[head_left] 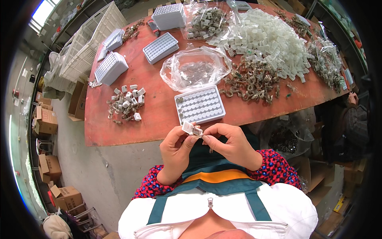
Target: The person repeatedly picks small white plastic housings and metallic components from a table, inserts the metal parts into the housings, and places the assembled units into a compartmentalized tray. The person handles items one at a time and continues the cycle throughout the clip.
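Note:
In front of my chest, my left hand (177,146) pinches a small white plastic case (188,127), which appears to stand open with a metallic piece at its right side. My right hand (232,145) meets it there, thumb and forefinger pressed together on something too small to make out. A short dark bit hangs beneath those fingers. Just beyond the hands lies a pale grey tray (203,104) with rows of round pockets; a few small parts sit along its left side. Behind it, an open clear plastic bag (169,75) holds flat silvery pieces.
Coiled brownish wires (254,81) and a big heap of translucent white cases (270,42) cover the right of the red table (155,115). White cases with wires (127,101) lie at left. Stacked trays (111,68), a white crate (89,44) and a person's hand (352,98) are around.

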`<state>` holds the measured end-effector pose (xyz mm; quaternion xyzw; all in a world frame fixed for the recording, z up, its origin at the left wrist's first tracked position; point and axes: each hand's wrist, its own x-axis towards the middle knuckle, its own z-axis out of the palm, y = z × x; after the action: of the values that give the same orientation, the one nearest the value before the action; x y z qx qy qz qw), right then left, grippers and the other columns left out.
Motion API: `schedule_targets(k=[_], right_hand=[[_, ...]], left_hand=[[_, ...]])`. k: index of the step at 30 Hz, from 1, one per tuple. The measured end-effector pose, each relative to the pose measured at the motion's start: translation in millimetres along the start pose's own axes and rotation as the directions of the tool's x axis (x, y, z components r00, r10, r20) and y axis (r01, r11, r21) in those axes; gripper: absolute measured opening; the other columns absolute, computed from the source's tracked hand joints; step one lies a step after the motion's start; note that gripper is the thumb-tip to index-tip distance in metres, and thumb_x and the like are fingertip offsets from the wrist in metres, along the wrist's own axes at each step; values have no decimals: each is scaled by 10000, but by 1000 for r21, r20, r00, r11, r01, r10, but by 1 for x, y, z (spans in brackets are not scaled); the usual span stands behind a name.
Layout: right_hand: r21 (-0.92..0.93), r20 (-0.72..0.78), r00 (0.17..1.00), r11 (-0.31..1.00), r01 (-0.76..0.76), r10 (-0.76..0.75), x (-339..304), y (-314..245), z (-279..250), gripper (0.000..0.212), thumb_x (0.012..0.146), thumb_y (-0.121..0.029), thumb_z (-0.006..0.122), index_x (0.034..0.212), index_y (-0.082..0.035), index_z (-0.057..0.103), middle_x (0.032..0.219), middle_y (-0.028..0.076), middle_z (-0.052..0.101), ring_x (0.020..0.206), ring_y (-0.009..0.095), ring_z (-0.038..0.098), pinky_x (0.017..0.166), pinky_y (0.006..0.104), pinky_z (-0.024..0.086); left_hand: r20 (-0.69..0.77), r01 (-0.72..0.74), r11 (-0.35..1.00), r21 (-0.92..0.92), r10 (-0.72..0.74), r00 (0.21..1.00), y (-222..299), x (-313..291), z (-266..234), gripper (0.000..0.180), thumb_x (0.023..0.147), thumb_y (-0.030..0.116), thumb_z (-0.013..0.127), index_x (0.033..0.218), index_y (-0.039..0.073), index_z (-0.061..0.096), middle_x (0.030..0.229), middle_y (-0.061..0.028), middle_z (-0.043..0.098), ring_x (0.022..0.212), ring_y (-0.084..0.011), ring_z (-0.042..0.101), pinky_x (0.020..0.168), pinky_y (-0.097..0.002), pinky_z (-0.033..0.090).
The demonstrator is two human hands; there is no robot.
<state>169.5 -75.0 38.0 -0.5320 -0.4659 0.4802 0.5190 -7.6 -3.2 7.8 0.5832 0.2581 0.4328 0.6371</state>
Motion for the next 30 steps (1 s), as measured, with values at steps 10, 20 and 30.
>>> schedule_targets(k=[10, 20, 30], right_hand=[[-384, -74, 929, 870, 309, -362, 3, 8, 0, 91, 879, -133, 716, 933, -60, 706, 815, 94, 699, 693, 266, 663, 639, 353, 516], [-526, -27, 901, 773, 355, -432, 5, 10, 0, 96, 921, -152, 690, 960, -67, 666, 843, 93, 688, 768, 308, 666, 678, 405, 510], [-99, -24, 991, 987, 130, -133, 9, 25, 17, 153, 945, -125, 682, 1053, -17, 696, 898, 116, 715, 796, 265, 702, 707, 346, 542]], left_hand=[[80, -131, 954, 269, 114, 990, -2, 0, -9, 259, 966, 43, 682, 1195, -63, 628, 1114, -117, 684, 1042, -172, 659, 950, -312, 522], [107, -87, 974, 210, 66, 992, 5, 4, -10, 280, 969, 54, 680, 1216, -67, 631, 1118, -123, 699, 1032, -167, 671, 928, -296, 531], [16, 209, 942, -261, -212, 977, -3, 5, -5, 337, 1036, 150, 601, 1287, -73, 585, 1179, -143, 695, 1043, -187, 681, 975, -329, 537]])
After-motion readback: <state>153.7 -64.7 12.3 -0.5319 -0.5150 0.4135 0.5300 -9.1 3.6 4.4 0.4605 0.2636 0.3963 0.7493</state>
